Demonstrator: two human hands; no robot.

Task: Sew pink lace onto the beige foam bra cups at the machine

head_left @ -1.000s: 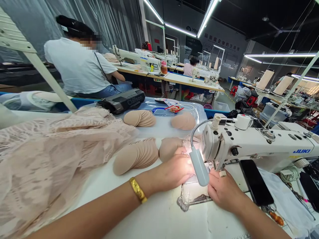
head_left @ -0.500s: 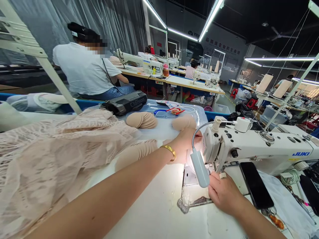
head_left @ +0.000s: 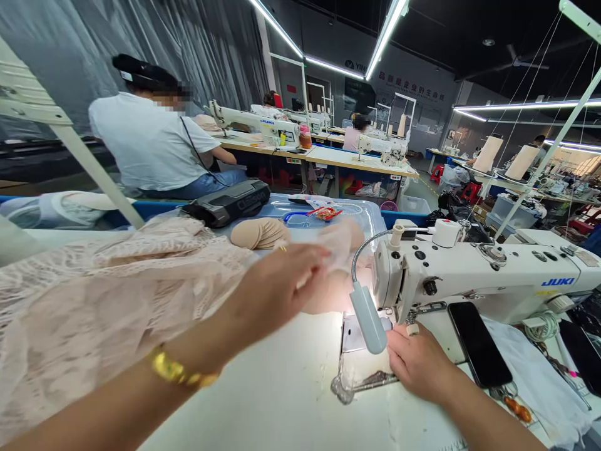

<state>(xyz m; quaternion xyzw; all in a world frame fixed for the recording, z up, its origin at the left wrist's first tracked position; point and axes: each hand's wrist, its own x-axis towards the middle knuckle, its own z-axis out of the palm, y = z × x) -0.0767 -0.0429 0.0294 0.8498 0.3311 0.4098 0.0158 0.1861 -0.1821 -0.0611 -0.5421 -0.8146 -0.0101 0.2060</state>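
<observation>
My left hand (head_left: pixel 277 282), blurred and wearing a gold bracelet, is raised above the table and pinches a pale, thin lace piece (head_left: pixel 340 241) just left of the sewing machine head. My right hand (head_left: pixel 417 363) rests on the bed of the white JUKI sewing machine (head_left: pixel 474 269), fingertips by the needle area and nothing seen in it. The machine's gooseneck lamp (head_left: pixel 369 319) hangs between my hands and lights the needle plate (head_left: pixel 357 332). A stack of beige foam cups (head_left: pixel 260 233) lies behind my left hand.
A big heap of pink lace (head_left: pixel 94 294) covers the table's left side. A black phone (head_left: pixel 479 344) lies on the machine bed at right. Behind are a black device (head_left: pixel 230 202), a clear bin lid (head_left: pixel 357 216) and a co-worker in a white shirt (head_left: pixel 145 138).
My left hand has left the needle area, reached behind the machine head and come back up and to the left with a pale lace piece. My right hand has stayed put.
</observation>
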